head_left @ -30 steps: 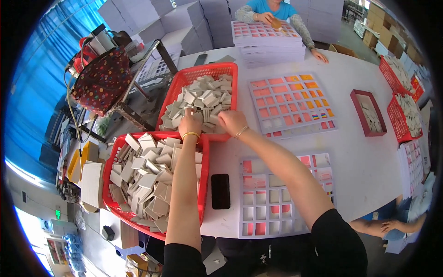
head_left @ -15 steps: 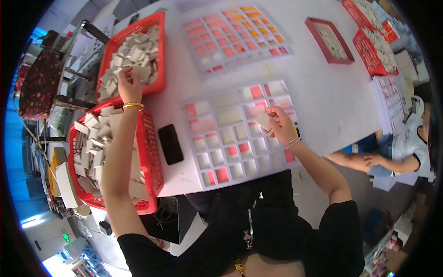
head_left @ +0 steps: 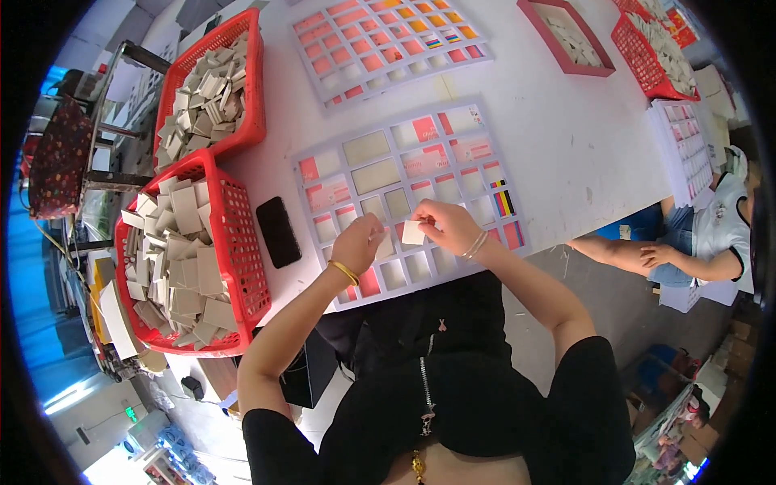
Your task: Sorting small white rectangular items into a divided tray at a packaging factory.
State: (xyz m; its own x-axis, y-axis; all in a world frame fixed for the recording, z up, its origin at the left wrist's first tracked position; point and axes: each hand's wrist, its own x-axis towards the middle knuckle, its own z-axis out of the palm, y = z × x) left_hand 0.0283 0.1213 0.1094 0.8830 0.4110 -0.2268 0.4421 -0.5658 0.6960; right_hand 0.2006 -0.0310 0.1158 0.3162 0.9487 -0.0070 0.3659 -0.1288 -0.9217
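A white compartment tray (head_left: 372, 301) with pink-printed and plain cells lies on the table in front of me. My left hand (head_left: 360, 244) is low over its nearer left cells, fingers pinched on a small grey-beige cardboard piece (head_left: 386, 245), partly hidden by the fingers. Close beside it, my right hand (head_left: 449, 226) pinches a cream rectangular cardboard piece (head_left: 413, 233) between thumb and fingers, above the tray's middle cells. Several cells hold grey-beige pieces, such as the two large ones at the upper left.
Two red plastic baskets (head_left: 242, 242) heaped with cardboard pieces stand at the left. A black phone (head_left: 278, 232) lies between them and the tray. Farther back are another compartment tray (head_left: 380, 61) and a red box (head_left: 605, 71). A seated person (head_left: 703, 242) is at the right.
My left hand has left the far red basket and come right to the tray with a cardboard piece. My right hand has moved left and nearer, still holding its piece.
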